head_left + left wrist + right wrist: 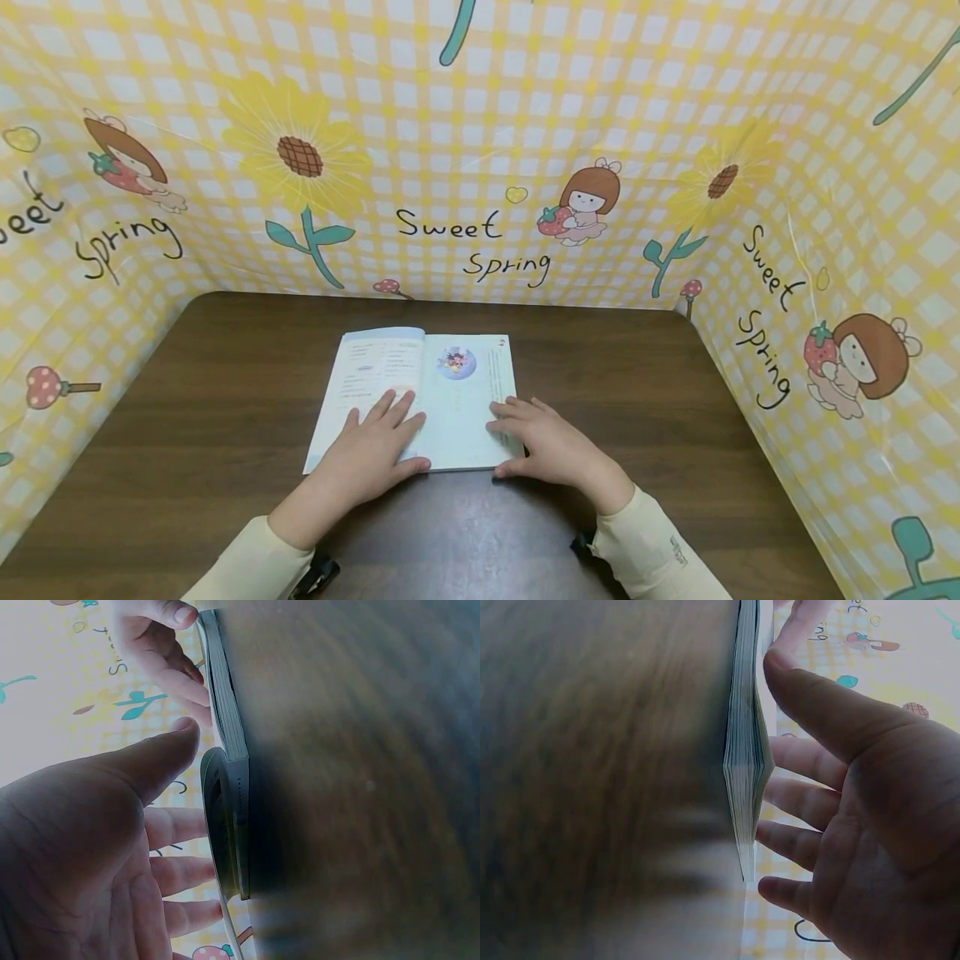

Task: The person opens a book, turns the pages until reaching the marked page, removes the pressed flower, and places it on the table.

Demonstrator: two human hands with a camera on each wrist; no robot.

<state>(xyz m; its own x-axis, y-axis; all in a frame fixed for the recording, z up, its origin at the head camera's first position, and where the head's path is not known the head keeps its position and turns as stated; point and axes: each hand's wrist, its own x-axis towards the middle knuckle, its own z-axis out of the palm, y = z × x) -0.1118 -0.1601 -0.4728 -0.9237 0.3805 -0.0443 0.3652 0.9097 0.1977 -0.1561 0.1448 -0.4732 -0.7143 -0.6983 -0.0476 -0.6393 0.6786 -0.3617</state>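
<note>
An open book (457, 433) lies on the dark wooden table, its left page printed with text and its right page pale green with a round picture. My left hand (367, 454) rests spread on the left page, thumb near the fold at the lower edge. At the right page's outer edge, my right hand (555, 446) touches the page with its fingertips, thumb by the lower corner. In the left wrist view the left leaf (217, 802) bows up a little under the fingers. The right wrist view shows the thick page block (748, 750) beside my right fingers.
The brown table (187, 400) stretches out around the book. Yellow checked cloth (465, 150) printed with flowers and "Sweet Spring" walls the table at the back and on both sides. Dark straps (318, 575) show beneath the pale sleeves.
</note>
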